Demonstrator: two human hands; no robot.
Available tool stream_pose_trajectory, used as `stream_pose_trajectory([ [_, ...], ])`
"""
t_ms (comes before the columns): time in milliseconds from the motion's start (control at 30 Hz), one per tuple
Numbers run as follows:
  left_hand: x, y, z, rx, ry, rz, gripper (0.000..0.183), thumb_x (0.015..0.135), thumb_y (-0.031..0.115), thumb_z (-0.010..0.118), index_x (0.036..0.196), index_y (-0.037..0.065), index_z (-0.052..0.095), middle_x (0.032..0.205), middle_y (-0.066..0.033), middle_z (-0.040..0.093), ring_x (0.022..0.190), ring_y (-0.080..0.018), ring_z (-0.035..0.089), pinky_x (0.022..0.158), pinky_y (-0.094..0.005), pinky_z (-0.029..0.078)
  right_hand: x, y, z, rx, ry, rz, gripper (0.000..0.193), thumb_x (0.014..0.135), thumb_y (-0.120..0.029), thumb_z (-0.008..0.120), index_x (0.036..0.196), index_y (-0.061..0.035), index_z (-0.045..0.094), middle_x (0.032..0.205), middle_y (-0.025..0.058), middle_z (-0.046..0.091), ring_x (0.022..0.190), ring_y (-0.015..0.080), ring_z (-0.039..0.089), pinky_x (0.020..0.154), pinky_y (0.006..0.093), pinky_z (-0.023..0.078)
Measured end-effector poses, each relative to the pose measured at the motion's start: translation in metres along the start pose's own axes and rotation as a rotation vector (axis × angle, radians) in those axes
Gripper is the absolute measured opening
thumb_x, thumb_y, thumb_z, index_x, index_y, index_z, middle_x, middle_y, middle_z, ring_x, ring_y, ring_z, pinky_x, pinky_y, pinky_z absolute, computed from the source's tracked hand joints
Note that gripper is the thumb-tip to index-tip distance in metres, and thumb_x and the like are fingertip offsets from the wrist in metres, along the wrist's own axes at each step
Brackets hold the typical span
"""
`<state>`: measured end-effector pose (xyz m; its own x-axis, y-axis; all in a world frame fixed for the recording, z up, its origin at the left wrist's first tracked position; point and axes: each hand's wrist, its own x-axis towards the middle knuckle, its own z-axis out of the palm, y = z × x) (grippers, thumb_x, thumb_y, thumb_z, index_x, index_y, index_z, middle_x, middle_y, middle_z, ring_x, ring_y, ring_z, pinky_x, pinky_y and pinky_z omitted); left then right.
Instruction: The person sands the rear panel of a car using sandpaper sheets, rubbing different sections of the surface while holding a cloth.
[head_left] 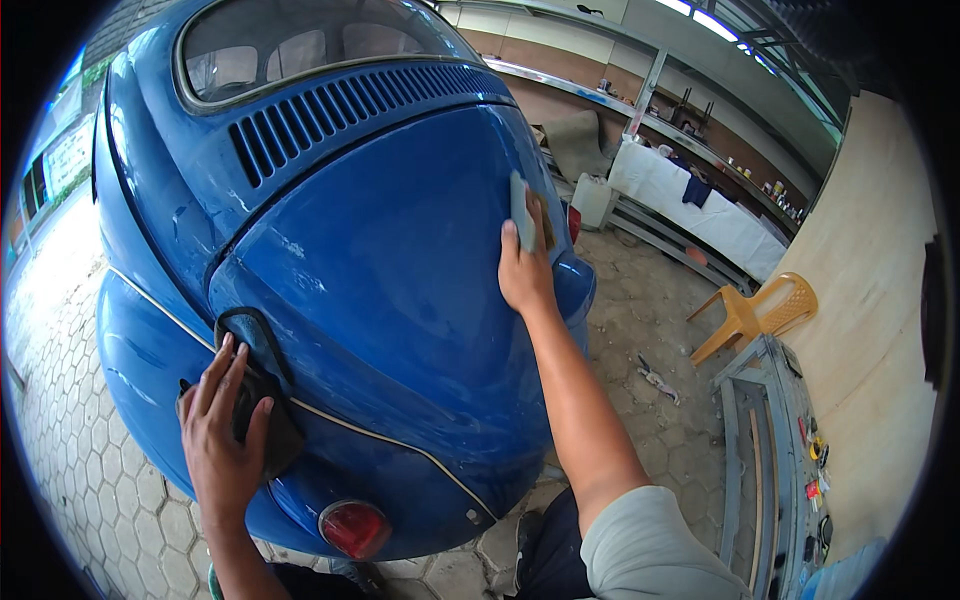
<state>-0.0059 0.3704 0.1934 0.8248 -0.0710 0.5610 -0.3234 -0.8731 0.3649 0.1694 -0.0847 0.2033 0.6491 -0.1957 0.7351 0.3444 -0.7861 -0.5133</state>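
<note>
The rear of a rounded blue car stands in front of me, its curved lid [390, 230] marked with pale scuffs and streaks. My right hand [527, 265] grips a flat grey-green pad [521, 212] against the lid's right edge; the pad is slightly blurred, so its exact kind is unclear. On the left, my left hand [222, 425] rests with fingers stretched over a dark bag-like object [275, 425] by the rear fender. Above it lies a dark-rimmed, rounded piece [256, 340]. A red tail light [355, 529] sits below, in the fender.
Slotted vents [300, 125] run beneath the rear window [300, 50]. At the right are a yellow plastic chair [757, 315], a grey workbench [745, 440] with small tools, and a tool [658, 380] on the paved floor. Shelving [700, 140] lines the back, near a pale jerrycan [592, 200].
</note>
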Motion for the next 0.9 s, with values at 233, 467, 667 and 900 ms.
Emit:
stream_pose_trajectory([
  [233,-0.004,-0.022,0.023,0.183,0.169,0.094,0.08,0.093,0.023,0.096,0.17,0.02,0.074,0.182,-0.0076,0.061,0.162,-0.0364,0.062,0.136,-0.0546,0.044,0.003,0.01,0.02,-0.077,-0.016,0.037,0.073,0.132,-0.047,0.029,0.195,-0.011,0.024,0.203,0.0173,0.021,0.188,0.0437,0.015,0.153,0.0558,0.022],
  [467,-0.001,-0.024,0.031,0.161,0.194,0.124,0.074,0.096,0.022,0.091,0.168,0.016,0.075,0.178,-0.0113,0.064,0.162,-0.038,0.062,0.136,-0.0556,0.043,0.157,-0.019,0.033,0.021,0.078,-0.118,0.064,0.129,-0.042,0.044,0.183,-0.0093,0.048,0.19,0.0225,0.047,0.177,0.0487,0.04,0.146,0.0549,0.034],
  [667,0.0,-0.03,0.039,0.216,0.224,0.108,0.065,0.104,0.027,0.085,0.168,0.016,0.076,0.179,-0.0118,0.065,0.166,-0.0372,0.061,0.135,-0.0545,0.045,0.083,-0.001,0.043,-0.187,0.232,0.022,0.065,0.13,-0.038,0.036,0.184,-0.0039,0.046,0.19,0.0249,0.046,0.177,0.0477,0.041,0.149,0.0603,0.026],
  [900,0.004,-0.028,0.041,0.196,0.248,0.128,0.061,0.108,0.028,0.082,0.167,0.016,0.076,0.178,-0.0097,0.066,0.164,-0.036,0.062,0.133,-0.0534,0.045,0.031,0.011,0.033,-0.125,0.26,0.238,0.062,0.127,-0.029,0.04,0.176,0.0092,0.05,0.183,0.0355,0.051,0.171,0.0546,0.046,0.147,0.0608,0.031],
])
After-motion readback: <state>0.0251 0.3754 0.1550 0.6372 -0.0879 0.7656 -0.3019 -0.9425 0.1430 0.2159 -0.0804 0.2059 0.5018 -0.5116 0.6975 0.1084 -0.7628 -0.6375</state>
